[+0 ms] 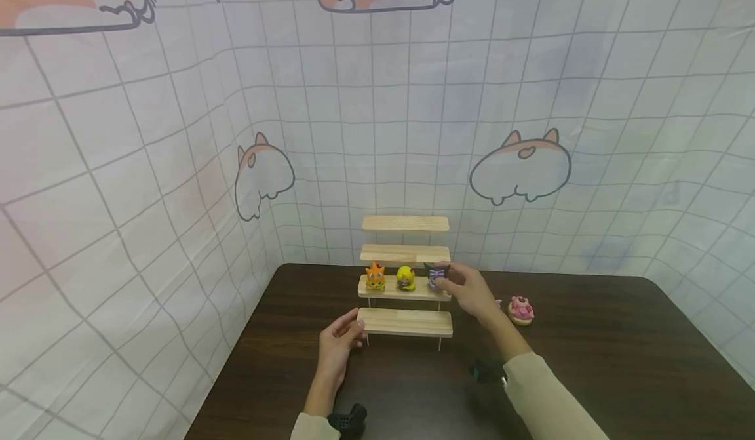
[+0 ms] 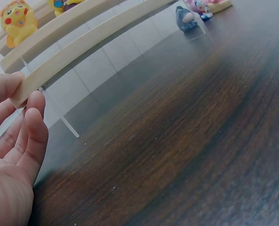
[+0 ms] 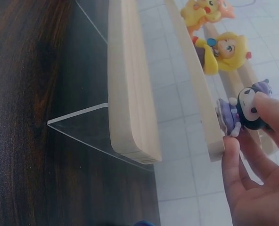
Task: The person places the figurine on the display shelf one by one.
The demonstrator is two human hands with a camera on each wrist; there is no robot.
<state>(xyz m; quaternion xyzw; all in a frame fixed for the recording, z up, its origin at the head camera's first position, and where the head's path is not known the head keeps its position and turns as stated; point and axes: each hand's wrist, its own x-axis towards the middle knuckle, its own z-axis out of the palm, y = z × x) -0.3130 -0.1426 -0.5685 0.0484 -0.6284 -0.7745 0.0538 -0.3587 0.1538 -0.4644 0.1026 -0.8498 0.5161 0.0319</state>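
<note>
A stepped display stand with wooden boards (image 1: 407, 322) and clear supports stands on the dark table. My left hand (image 1: 337, 348) pinches the left end of the lowest board, thumb on top and fingers underneath in the left wrist view. On the second board from the bottom, at its right end, my right hand (image 1: 472, 294) holds a figurine with a black hood and purple dress (image 3: 247, 107) between thumb and fingers. A yellow-haired figurine (image 1: 406, 279) stands mid-board, and a yellow figurine with an orange top (image 1: 375, 277) stands at the left.
Right of the stand, a pink figurine on a round base (image 1: 521, 310) sits on the table (image 1: 601, 348). A grey-blue figurine (image 2: 185, 20) is near it, mostly hidden by my right arm in the head view. Behind hangs a white gridded cloth (image 1: 401, 99) with dog drawings.
</note>
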